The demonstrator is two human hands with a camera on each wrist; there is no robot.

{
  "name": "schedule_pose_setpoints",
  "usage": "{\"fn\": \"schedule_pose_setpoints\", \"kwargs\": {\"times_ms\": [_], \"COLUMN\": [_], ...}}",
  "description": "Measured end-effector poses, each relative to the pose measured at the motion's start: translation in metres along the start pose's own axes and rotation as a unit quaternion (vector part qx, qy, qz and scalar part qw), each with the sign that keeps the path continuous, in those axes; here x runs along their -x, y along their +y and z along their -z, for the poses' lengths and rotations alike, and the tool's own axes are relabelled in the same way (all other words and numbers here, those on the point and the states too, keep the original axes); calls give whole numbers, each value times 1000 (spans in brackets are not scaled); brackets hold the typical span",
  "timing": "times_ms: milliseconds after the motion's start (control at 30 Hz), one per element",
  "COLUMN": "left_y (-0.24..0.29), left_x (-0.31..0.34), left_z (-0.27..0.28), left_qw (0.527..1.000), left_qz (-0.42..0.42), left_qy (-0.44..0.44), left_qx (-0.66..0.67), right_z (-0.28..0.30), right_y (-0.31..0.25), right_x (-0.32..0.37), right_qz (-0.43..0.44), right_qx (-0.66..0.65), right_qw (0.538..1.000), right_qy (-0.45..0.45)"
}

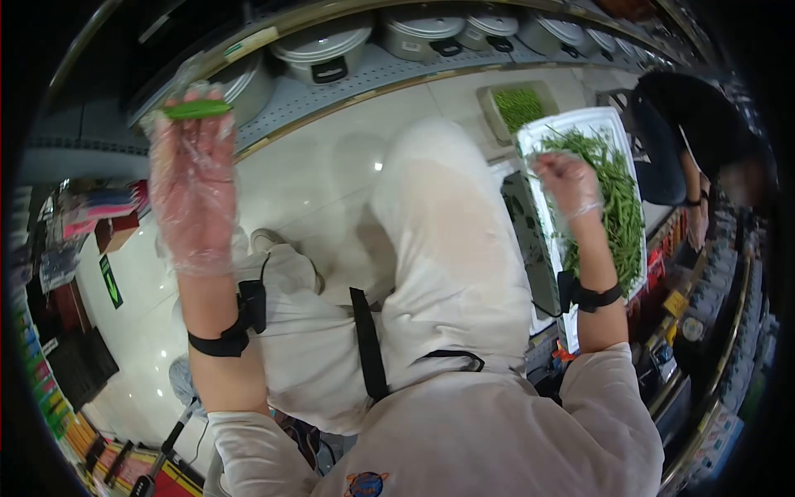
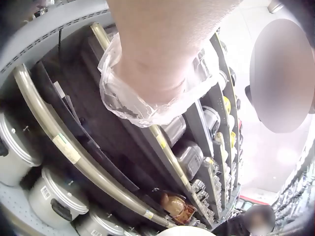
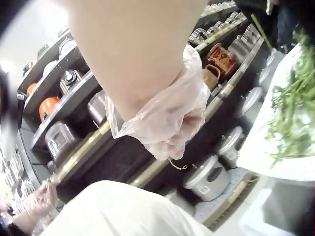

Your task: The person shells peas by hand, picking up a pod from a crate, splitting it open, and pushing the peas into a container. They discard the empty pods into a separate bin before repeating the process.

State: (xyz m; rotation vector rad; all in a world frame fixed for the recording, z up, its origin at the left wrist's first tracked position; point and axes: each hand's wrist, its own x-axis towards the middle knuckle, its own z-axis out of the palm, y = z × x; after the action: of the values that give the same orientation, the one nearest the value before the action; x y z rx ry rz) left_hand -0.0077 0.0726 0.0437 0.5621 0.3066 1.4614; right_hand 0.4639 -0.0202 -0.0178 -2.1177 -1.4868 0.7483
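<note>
In the head view my left hand, in a clear plastic glove, is held out palm up, fingers extended. A flat green pod lies across its fingers near the tips. My gloved right hand is raised over the left side of a white foam box of green pods and stems. Its fingers are curled, and a thin green strand dangles from them in the right wrist view. The wrist hides most of the left hand in the left wrist view.
A tub of small green pieces stands on the tiled floor beyond the box. Lidded metal pots line a low shelf ahead. Another person bends over at the right. Stocked shelves flank the aisle.
</note>
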Motion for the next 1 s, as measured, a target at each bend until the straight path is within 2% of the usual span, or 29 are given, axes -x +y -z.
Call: {"fn": "schedule_pose_setpoints", "kwargs": {"times_ms": [33, 100, 133, 167, 233, 300, 367, 500, 600, 633, 700, 733, 800, 833, 900, 967, 1000], "left_y": [-2, -6, -9, -11, -13, -17, -18, -18, -19, -21, -28, -30, -32, -33, -33, -33, -32], "left_x": [-1, -2, -2, -3, -2, 0, 3, 7, 13, 16, 19, 21, 23, 26, 29, 31, 32], "left_z": [-1, -4, -4, -3, -2, -4, -5, -4, -11, -15, -21, -22, -29, -34, -41, -42, -43], "left_qw": [1000, 999, 999, 999, 998, 997, 997, 997, 997, 996, 995, 993, 991, 987, 983, 980, 979], "left_qz": [8, 19, 20, 23, 45, 53, 57, 67, 65, 69, 59, 78, 87, 103, 107, 110, 108], "left_qy": [-4, -23, -24, -26, -41, -47, -51, -26, -6, -1, 14, 9, 2, 11, 20, 32, 49], "left_qx": [5, 10, 10, 12, 13, 16, 18, -9, -37, -51, -75, -84, -98, -122, -150, -163, -167], "right_z": [-1, -5, -2, -2, -4, 0, 7, 22, 29, 28, 27, 24, 14, 12, 0, -39, -55], "right_y": [7, 24, 11, 18, 35, 41, 33, 21, -39, -55, -86, -109, -166, -192, -238, -270, -282], "right_x": [12, 31, 37, 40, 45, 47, 45, 34, 25, 20, 11, 8, 5, 4, 4, -8, -14], "right_qz": [-22, 69, -4, -7, -31, -16, -94, -44, 23, 36, 144, 154, 274, 284, 269, 385, 392], "right_qx": [68, 160, 212, 212, 340, 339, 237, 230, 279, 276, 83, 79, 31, 27, 43, -5, -18], "right_qw": [997, 985, 975, 975, 935, 934, 958, 964, 960, 960, 984, 982, 957, 954, 962, 920, 913], "right_qy": [-14, -6, -60, -59, -100, -113, -132, -125, -6, -8, 71, 70, 88, 90, 4, -76, -110]}}
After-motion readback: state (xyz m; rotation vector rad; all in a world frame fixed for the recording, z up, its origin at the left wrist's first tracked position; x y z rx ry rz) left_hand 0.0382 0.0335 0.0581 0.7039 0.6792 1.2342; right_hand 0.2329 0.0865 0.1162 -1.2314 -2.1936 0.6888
